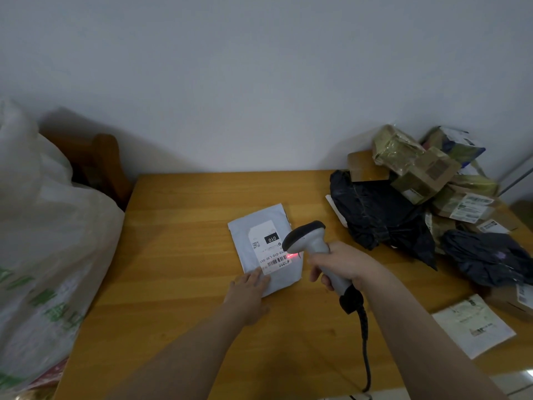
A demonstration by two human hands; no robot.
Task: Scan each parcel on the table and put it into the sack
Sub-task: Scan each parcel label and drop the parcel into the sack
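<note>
— The hands?
— The left hand [249, 287] lies flat with straight fingers, pressing the near corner of one white parcel [265, 243] mid-table [178, 255]. The right hand [343, 267] is wrapped round one scanner [310, 243], its red light on the label.
— The sack [43, 226]?
— One, left of the table, inside hidden. The heap [380, 215] far right is too jumbled to count.

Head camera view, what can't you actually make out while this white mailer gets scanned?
1. Sack: head view, cut off by the left edge; contents hidden behind its wall.
2. White mailer: the label's small print is too small to read; the barcode scanner covers one end of it.
3. Parcel pile: count unclear, black bags overlap others and the right edge cuts it.
4. Scanner cable: runs off the bottom edge.
</note>
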